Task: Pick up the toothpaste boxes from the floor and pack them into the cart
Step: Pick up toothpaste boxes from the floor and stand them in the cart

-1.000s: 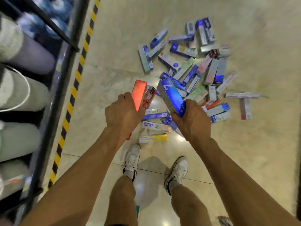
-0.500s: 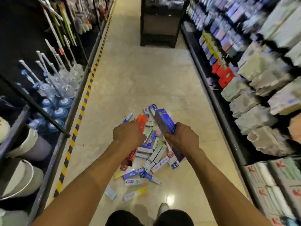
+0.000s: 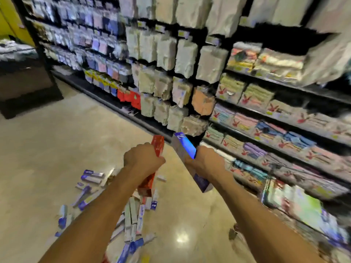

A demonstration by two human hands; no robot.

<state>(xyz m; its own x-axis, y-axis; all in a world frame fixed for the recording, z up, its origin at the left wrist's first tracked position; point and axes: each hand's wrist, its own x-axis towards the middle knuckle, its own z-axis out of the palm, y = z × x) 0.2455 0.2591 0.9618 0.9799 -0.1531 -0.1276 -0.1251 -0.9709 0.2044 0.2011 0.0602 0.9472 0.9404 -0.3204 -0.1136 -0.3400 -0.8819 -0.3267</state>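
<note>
Mid-frame, gripping a red box (image 3: 158, 147) in the left hand (image 3: 142, 161), fingers curled tight, and a blue box (image 3: 185, 147) likewise in the right hand (image 3: 207, 164). Now turned from the floor pile (image 3: 131, 215) at lower left toward shelves (image 3: 247, 111) upper right. No cart in sight yet, so probably mid-carry.

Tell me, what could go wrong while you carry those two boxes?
The scattered boxes lie close by on the shiny floor, so a step could crush one or cause a slip. The left hand grips the red box and the right hand the blue box; either might slide out.
</note>
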